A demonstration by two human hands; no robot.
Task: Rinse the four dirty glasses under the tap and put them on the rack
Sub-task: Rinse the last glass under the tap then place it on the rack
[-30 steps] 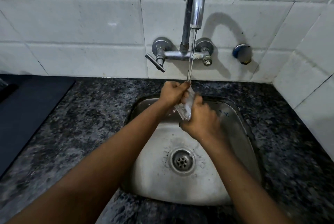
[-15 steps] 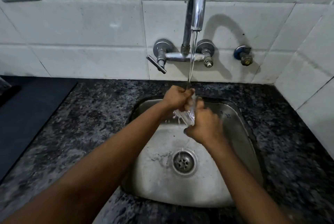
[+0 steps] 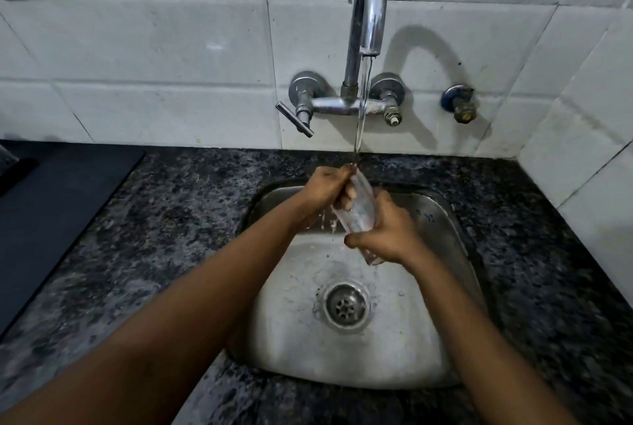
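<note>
A clear drinking glass is tilted over the steel sink, its mouth up under the running stream from the chrome tap. My right hand wraps around the lower part and base of the glass. My left hand grips the rim, with fingers inside the mouth. Water splashes off the glass into the basin. No other glasses and no rack are in view.
The sink drain lies below the hands. Dark speckled granite counter surrounds the sink. A black mat covers the counter at the left. A tap lever sticks out left; a small valve is on the tiled wall.
Both hands have stayed on the glass under the stream. The right hand has slid a little lower on it, so more of the glass shows between the hands.
</note>
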